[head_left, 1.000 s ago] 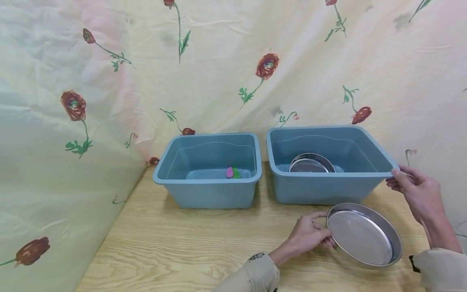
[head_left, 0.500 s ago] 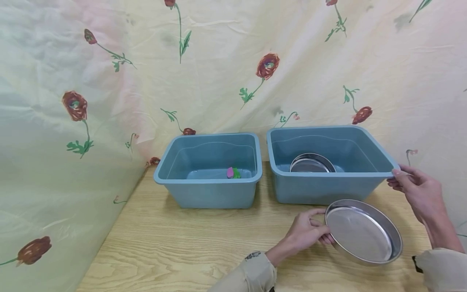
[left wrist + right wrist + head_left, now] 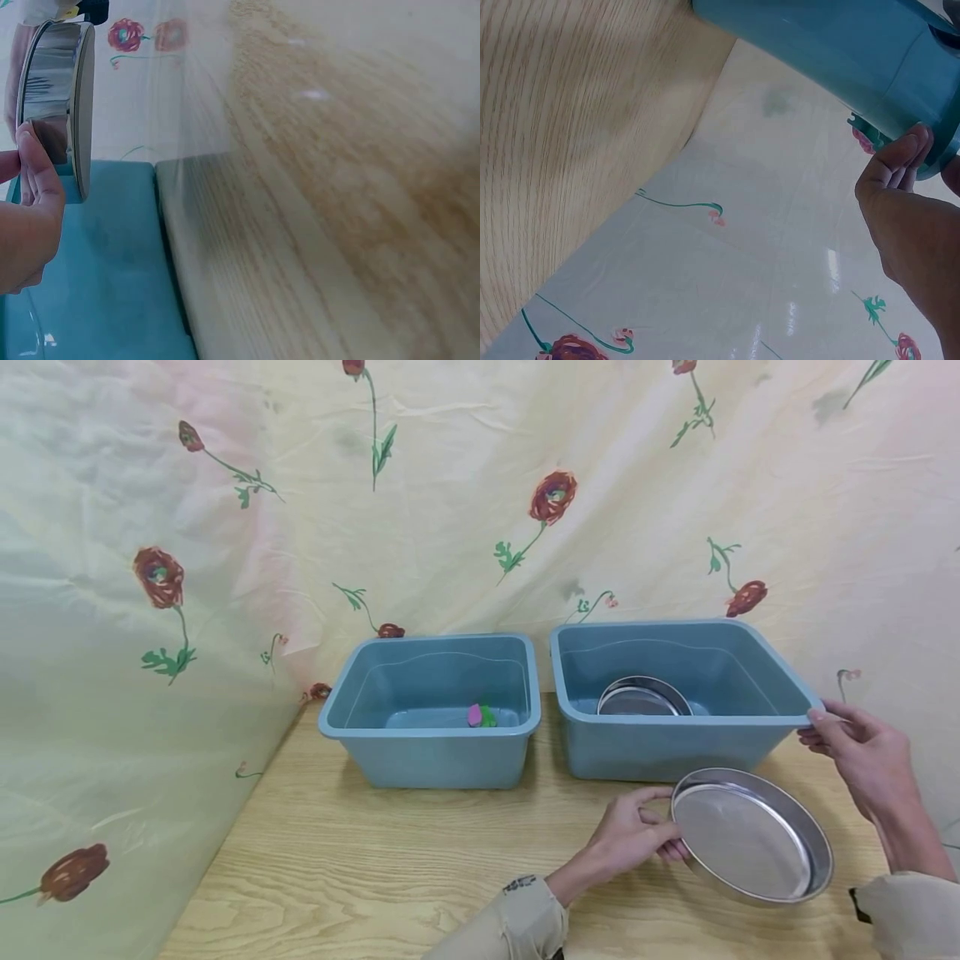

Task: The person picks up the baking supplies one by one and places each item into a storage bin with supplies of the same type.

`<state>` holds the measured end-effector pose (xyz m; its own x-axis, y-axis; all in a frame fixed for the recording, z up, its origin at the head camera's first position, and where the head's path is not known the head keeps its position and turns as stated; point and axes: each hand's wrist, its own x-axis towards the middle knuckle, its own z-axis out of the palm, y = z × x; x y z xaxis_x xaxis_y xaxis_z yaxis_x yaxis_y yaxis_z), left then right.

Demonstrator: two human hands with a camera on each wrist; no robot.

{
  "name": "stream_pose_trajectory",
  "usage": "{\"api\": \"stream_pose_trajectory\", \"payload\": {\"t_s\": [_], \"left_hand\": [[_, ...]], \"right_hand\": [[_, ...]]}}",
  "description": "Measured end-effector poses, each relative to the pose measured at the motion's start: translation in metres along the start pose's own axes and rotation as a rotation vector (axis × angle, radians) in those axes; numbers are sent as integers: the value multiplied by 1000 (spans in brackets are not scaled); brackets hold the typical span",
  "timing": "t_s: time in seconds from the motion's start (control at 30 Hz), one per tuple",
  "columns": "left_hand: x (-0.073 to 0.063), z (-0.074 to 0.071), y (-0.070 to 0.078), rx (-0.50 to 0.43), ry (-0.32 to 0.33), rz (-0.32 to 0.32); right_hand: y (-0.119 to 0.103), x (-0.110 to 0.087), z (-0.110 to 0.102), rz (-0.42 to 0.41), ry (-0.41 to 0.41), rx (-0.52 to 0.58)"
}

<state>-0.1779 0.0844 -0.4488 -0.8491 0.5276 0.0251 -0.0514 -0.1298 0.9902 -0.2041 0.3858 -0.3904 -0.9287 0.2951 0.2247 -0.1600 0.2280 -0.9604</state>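
Note:
In the head view my left hand (image 3: pixel 633 833) pinches the rim of a round, shallow metal sieve (image 3: pixel 742 843), tilted above the table in front of the right bin. The left wrist view has the sieve (image 3: pixel 56 97) edge-on, thumb and fingers at its rim. My right hand (image 3: pixel 870 756) grips the near right corner of the right blue bin (image 3: pixel 660 750). From the right wrist, its fingers are curled under that bin's rim (image 3: pixel 941 154). Another round metal sieve (image 3: pixel 641 697) leans inside the right bin, its lower part hidden by the front wall.
A second blue bin (image 3: pixel 435 760) stands to the left, with a small pink piece (image 3: pixel 475 716) and a green piece (image 3: pixel 488 717) at its bottom. Both bins stand on a wood-grain table (image 3: pixel 360 860), against a flowered cloth (image 3: pixel 450 527) at the back and left.
The sieve in my left hand has risen slightly and tilted a little. My right hand has stayed at the bin's corner. The view has shifted very slightly.

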Motion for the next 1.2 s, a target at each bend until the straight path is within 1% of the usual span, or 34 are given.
{"api": "stream_pose_trajectory", "payload": {"t_s": [0.13, 0.33, 0.43, 0.57, 0.77, 0.83, 1.0, 1.1, 1.2], "left_hand": [[1, 0, 3, 5, -9, 8], [0, -1, 9, 17, 12, -6], [0, -2, 11, 13, 19, -4], [1, -2, 14, 5, 12, 6], [2, -2, 20, -5, 6, 29], [2, -3, 22, -8, 7, 27], [2, -4, 24, -3, 2, 42], [3, -5, 26, -5, -5, 56], [3, -6, 27, -11, -11, 65]], "right_hand": [[1, 0, 0, 2, 0, -13], [1, 0, 0, -8, 4, -10], [1, 0, 0, -9, 7, -26], [1, 0, 0, 5, 6, -67], [1, 1, 0, -2, 0, -38], [2, 1, 0, -8, -1, -9], [2, 1, -1, -12, -4, -4], [2, 1, -1, -10, -3, -34], [2, 1, 0, -9, -4, -25]]}}
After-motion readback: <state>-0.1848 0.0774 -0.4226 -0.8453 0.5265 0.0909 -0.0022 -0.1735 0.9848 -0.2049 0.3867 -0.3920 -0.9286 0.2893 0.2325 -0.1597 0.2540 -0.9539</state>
